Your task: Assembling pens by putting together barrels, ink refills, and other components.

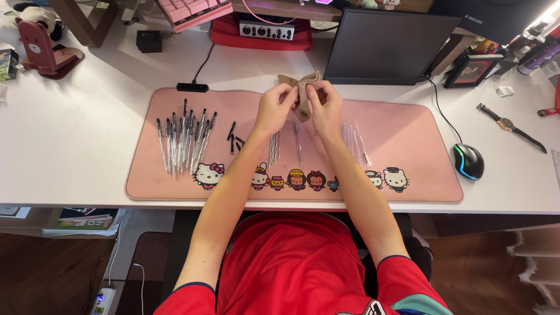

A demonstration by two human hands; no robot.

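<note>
Cloth [301, 93] pinched btwn both hands, mid-desk over pink mat [408, 175].
Left hand [273, 111] & right hand [325, 108] both closed on it, equally near; cloth hangs roughly vertical; clear pen parts [274, 146] lie just below.

I see a white desk [87, 146], pink mat [408, 175] along its front edge, mouse [468, 161] and wristwatch [511, 125] toward its right edge, dark monitor [388, 46] at the back
</note>
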